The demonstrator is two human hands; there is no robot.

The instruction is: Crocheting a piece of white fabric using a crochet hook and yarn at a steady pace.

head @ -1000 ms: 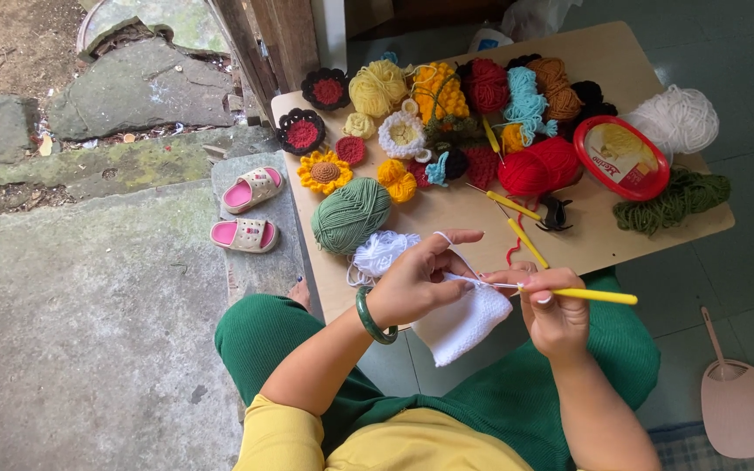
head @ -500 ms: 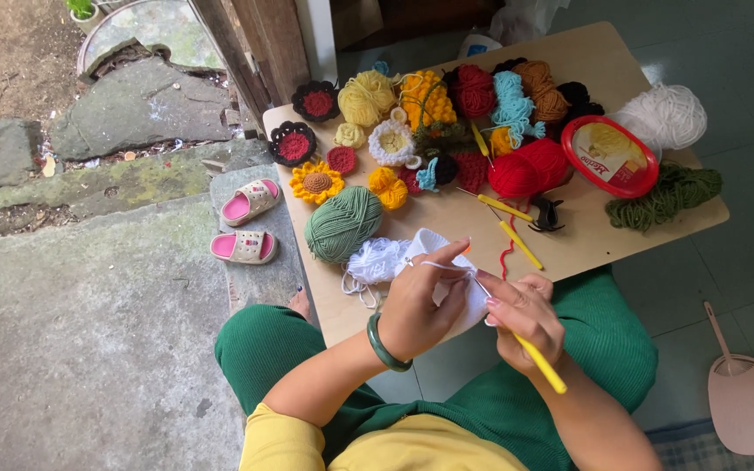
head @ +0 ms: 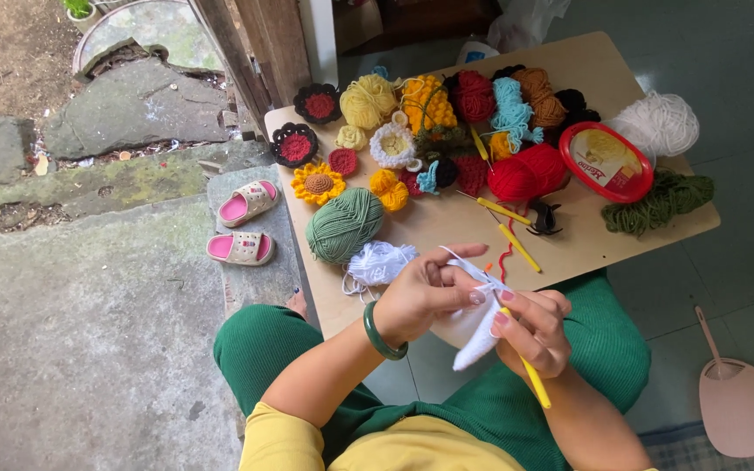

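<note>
My left hand (head: 425, 296), with a green bangle on the wrist, pinches a white crocheted piece (head: 476, 338) and its white strand. My right hand (head: 534, 330) grips a yellow crochet hook (head: 534, 380) whose tip sits at the white piece. Both hands work close together above my lap, at the near edge of a small wooden table (head: 447, 228). A loose bundle of white yarn (head: 379, 262) lies on the table just left of my left hand, next to a green yarn ball (head: 344, 224).
The table holds several yarn balls, a red yarn ball (head: 526, 172), crocheted flowers such as a sunflower (head: 318, 184), two spare yellow hooks (head: 511, 232), a red lidded tub (head: 606, 160) and white yarn (head: 661, 124). Pink sandals (head: 243, 227) lie left; a pink fan (head: 740, 401) lies right.
My hands drew closer together and the hook swung from level out to the right to pointing down toward my lap. The white piece stayed in my left hand.
</note>
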